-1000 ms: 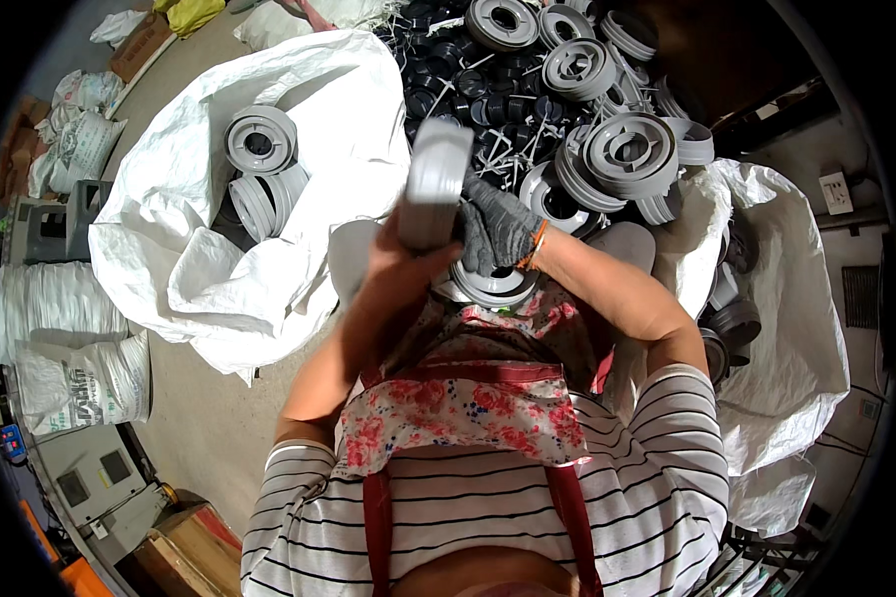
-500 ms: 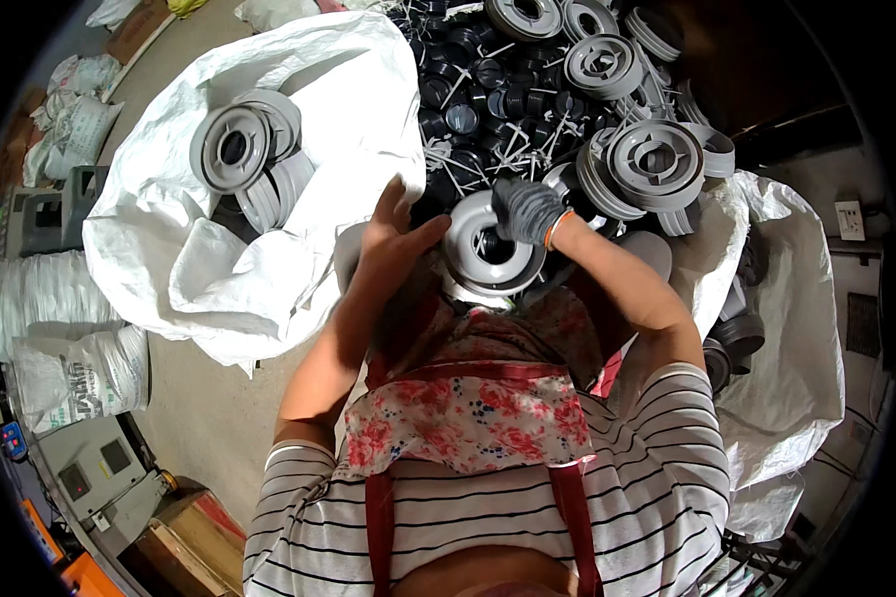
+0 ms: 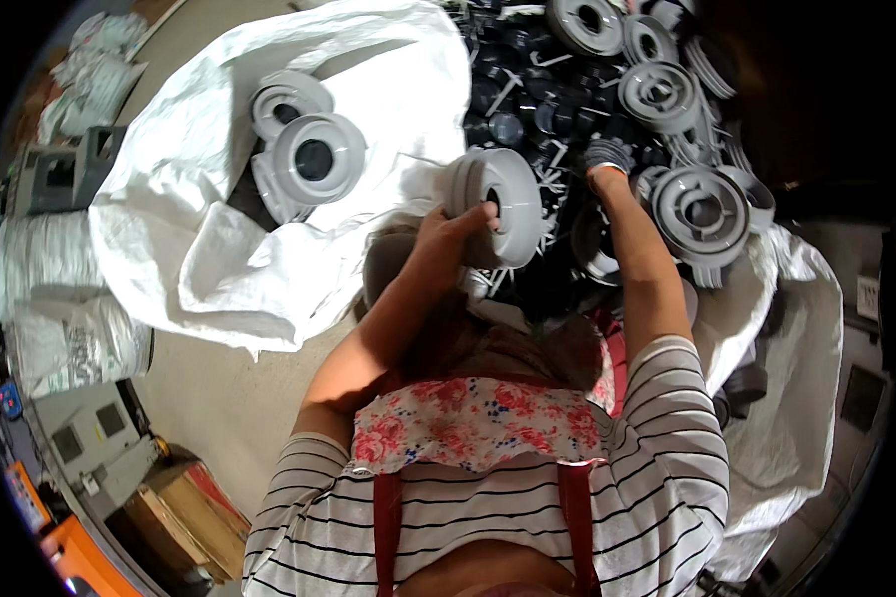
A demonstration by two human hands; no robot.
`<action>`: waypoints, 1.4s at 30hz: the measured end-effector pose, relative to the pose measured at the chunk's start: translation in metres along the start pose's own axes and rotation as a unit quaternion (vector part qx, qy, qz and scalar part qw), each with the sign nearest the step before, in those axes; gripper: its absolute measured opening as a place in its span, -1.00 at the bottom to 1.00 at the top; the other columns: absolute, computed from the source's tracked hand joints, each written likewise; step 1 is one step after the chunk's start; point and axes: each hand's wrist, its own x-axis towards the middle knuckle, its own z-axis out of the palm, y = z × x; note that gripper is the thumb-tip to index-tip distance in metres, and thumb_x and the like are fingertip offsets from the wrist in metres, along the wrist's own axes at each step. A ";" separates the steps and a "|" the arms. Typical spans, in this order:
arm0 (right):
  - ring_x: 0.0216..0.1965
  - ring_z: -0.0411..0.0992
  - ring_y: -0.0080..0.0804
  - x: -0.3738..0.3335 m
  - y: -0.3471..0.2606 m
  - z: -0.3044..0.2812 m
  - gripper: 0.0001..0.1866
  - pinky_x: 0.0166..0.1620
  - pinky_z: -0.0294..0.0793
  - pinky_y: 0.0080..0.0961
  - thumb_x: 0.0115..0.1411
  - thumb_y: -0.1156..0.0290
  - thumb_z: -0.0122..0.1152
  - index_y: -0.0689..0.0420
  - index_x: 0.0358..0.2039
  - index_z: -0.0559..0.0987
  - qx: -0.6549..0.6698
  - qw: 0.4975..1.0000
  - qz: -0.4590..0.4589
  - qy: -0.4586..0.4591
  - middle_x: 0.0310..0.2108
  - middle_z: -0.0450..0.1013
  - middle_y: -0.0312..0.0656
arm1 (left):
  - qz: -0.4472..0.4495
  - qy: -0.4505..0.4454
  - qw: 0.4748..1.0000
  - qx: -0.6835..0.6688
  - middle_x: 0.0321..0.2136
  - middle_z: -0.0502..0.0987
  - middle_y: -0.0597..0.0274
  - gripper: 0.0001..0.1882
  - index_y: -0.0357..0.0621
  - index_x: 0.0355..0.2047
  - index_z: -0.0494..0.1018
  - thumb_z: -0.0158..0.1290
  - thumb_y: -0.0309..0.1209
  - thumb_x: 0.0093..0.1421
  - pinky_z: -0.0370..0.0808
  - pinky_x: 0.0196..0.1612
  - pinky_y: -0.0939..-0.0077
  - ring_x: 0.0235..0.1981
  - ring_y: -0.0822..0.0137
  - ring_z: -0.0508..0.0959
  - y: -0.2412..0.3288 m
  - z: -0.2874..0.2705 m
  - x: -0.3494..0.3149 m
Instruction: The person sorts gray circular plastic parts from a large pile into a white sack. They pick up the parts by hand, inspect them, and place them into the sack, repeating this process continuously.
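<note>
My left hand (image 3: 452, 237) is closed on a light grey plastic flanged ring (image 3: 521, 204), its thumb hooked over the edge of the centre hole. The ring is tipped on its side above my lap, close to the right edge of a white woven sack (image 3: 204, 264). Inside that sack lie several similar grey rings (image 3: 345, 159). My right hand (image 3: 607, 156), in a dark grey knitted glove with an orange cuff, reaches into a heap of black plastic caps (image 3: 548, 95) and thin white plastic strips. Its fingers are blurred against the dark heap.
Several grey rings (image 3: 700, 214) are stacked on the heap at the right. A second white sack (image 3: 801, 368) with dark round parts stands by my right side. Far left are filled white bags (image 3: 50, 259), a grey machine cabinet (image 3: 90, 438) and cardboard (image 3: 194, 512).
My left hand, open before, has taken hold of a grey ring. My right hand has moved off the ring, forward and right to the heap. Rings in the left sack lie differently; the view has shifted.
</note>
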 end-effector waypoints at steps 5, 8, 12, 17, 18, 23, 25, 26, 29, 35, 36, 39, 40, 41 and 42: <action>0.09 0.26 -0.04 -0.022 -0.020 -0.051 -0.58 0.12 0.20 -0.04 0.03 0.16 0.13 0.12 -0.14 0.53 0.000 0.991 -0.132 -0.036 0.03 0.34 -0.02 | 0.053 0.017 0.998 -0.021 -0.40 0.53 0.19 -0.66 -0.28 -0.26 0.43 0.19 -0.31 0.04 0.53 -0.36 0.47 -0.42 0.36 0.56 -0.002 0.012 0.004; -0.07 0.37 -0.06 -0.071 -0.030 -0.091 -0.68 0.02 0.35 -0.23 0.00 0.23 0.18 0.14 -0.25 0.54 0.247 0.913 -0.315 0.082 -0.16 0.42 0.02 | 0.049 0.005 0.996 -0.074 -0.37 0.52 0.16 -0.64 -0.31 -0.19 0.42 0.19 -0.36 0.05 0.52 -0.34 0.46 -0.38 0.34 0.56 -0.005 0.006 0.004; -0.13 0.40 -0.04 -0.118 -0.030 -0.101 -0.67 -0.02 0.39 -0.25 -0.04 0.18 0.24 0.08 -0.29 0.53 0.319 0.803 -0.499 0.064 -0.17 0.42 0.04 | 0.076 -0.071 0.991 -0.084 -0.37 0.52 0.14 -0.70 -0.33 -0.19 0.41 0.12 -0.43 0.09 0.50 -0.27 0.44 -0.37 0.31 0.55 0.004 0.005 -0.007; -0.06 0.37 0.00 -0.152 -0.043 -0.158 -0.37 0.04 0.35 -0.25 -0.08 0.07 0.28 0.18 -0.04 0.43 0.329 0.868 -0.373 -0.015 -0.13 0.40 0.11 | 0.090 -0.101 0.987 -0.082 -0.40 0.53 0.08 -0.72 -0.39 -0.20 0.41 0.09 -0.46 0.10 0.53 -0.33 0.37 -0.42 0.27 0.55 -0.007 0.002 -0.017; -0.07 0.35 0.06 -0.157 -0.042 -0.164 -0.32 0.04 0.33 -0.22 -0.09 0.05 0.29 0.26 -0.04 0.40 0.221 0.885 -0.410 -0.016 -0.14 0.38 0.17 | 0.091 -0.098 0.989 -0.063 -0.41 0.53 0.07 -0.70 -0.40 -0.20 0.40 0.09 -0.45 0.10 0.53 -0.35 0.36 -0.43 0.26 0.55 -0.008 0.002 -0.022; -0.04 0.29 0.13 -0.175 -0.028 -0.169 -0.32 0.07 0.27 -0.14 -0.12 0.18 0.27 0.25 0.00 0.33 0.164 0.832 -0.530 0.011 -0.09 0.31 0.17 | 0.069 -0.134 0.986 0.075 -0.36 0.54 -0.03 -0.68 -0.47 -0.24 0.42 0.00 -0.39 0.13 0.50 -0.19 0.30 -0.34 0.16 0.56 0.005 0.002 -0.046; -0.03 0.28 0.14 -0.181 -0.021 -0.175 -0.31 0.09 0.25 -0.12 -0.14 0.22 0.27 0.24 0.01 0.31 0.146 0.794 -0.589 0.042 -0.08 0.29 0.16 | 0.066 -0.152 0.985 0.042 -0.42 0.53 0.00 -0.66 -0.47 -0.24 0.42 0.06 -0.38 0.08 0.51 -0.32 0.35 -0.44 0.20 0.55 0.006 0.005 -0.055; -0.03 0.27 0.14 -0.183 -0.019 -0.176 -0.30 0.10 0.22 -0.12 -0.17 0.25 0.26 0.24 0.01 0.31 0.141 0.795 -0.589 0.036 -0.07 0.28 0.15 | 0.064 -0.162 0.984 0.025 -0.44 0.53 0.01 -0.65 -0.46 -0.24 0.42 0.09 -0.38 0.06 0.52 -0.39 0.38 -0.49 0.22 0.54 0.006 0.006 -0.058; 0.00 0.24 0.11 -0.185 -0.008 -0.166 -0.28 0.11 0.20 -0.13 -0.17 0.27 0.27 0.26 0.04 0.28 0.136 0.777 -0.609 0.079 -0.03 0.25 0.15 | 0.074 -0.158 0.984 0.040 -0.43 0.54 0.01 -0.68 -0.45 -0.27 0.44 0.10 -0.40 0.06 0.54 -0.39 0.38 -0.50 0.24 0.55 0.002 0.013 -0.061; -0.39 0.49 -0.04 -0.182 -0.003 -0.155 -0.32 -0.29 0.49 -0.28 0.04 -0.20 0.10 0.32 -0.33 0.49 0.454 0.783 -0.106 -0.411 -0.51 0.47 0.08 | 0.160 -0.034 0.976 0.142 -0.42 0.55 0.05 -0.72 -0.40 -0.27 0.46 0.15 -0.44 0.04 0.58 -0.34 0.45 -0.45 0.26 0.58 -0.009 0.043 -0.072; -0.37 0.51 0.00 -0.182 -0.003 -0.157 -0.27 -0.29 0.50 -0.28 0.04 -0.25 0.06 0.35 -0.38 0.51 0.414 0.801 -0.131 -0.412 -0.52 0.48 0.13 | 0.143 -0.062 0.982 0.108 -0.42 0.55 0.06 -0.72 -0.41 -0.27 0.46 0.16 -0.46 0.04 0.58 -0.35 0.45 -0.44 0.26 0.58 -0.007 0.039 -0.072; -0.49 0.50 -0.05 -0.199 -0.008 -0.170 -0.34 -0.40 0.51 -0.33 0.06 -0.18 0.10 0.33 -0.38 0.50 0.376 0.867 -0.287 -0.159 -0.57 0.47 0.08 | 0.114 -0.106 0.986 0.065 -0.44 0.55 0.06 -0.72 -0.43 -0.28 0.45 0.18 -0.50 0.02 0.58 -0.36 0.45 -0.45 0.29 0.59 -0.008 0.040 -0.080; -0.55 0.49 -0.10 -0.201 -0.009 -0.168 -0.37 -0.47 0.52 -0.34 0.06 -0.16 0.11 0.31 -0.37 0.50 0.427 0.845 -0.292 -0.136 -0.60 0.47 0.05 | 0.123 -0.091 0.983 0.101 -0.45 0.55 0.06 -0.73 -0.44 -0.28 0.45 0.18 -0.52 0.01 0.58 -0.37 0.46 -0.46 0.30 0.58 0.002 0.054 -0.094; -0.65 0.48 -0.20 -0.199 -0.009 -0.173 -0.44 -0.57 0.51 -0.40 0.12 -0.12 0.09 0.24 -0.37 0.50 0.483 0.764 -0.086 -0.419 -0.65 0.45 -0.04 | 0.133 -0.076 0.979 0.137 -0.47 0.55 0.06 -0.73 -0.45 -0.29 0.45 0.19 -0.54 0.01 0.58 -0.38 0.47 -0.47 0.31 0.58 0.006 0.062 -0.100; -0.81 0.38 -0.34 -0.202 -0.009 -0.170 -0.42 -0.74 0.41 -0.51 0.13 -0.17 0.06 0.21 -0.38 0.51 0.581 0.659 0.022 -0.477 -0.75 0.40 -0.12 | 0.154 -0.036 0.970 0.186 -0.43 0.55 0.10 -0.69 -0.40 -0.24 0.44 0.19 -0.61 -0.04 0.55 -0.32 0.50 -0.42 0.34 0.57 -0.004 0.044 -0.086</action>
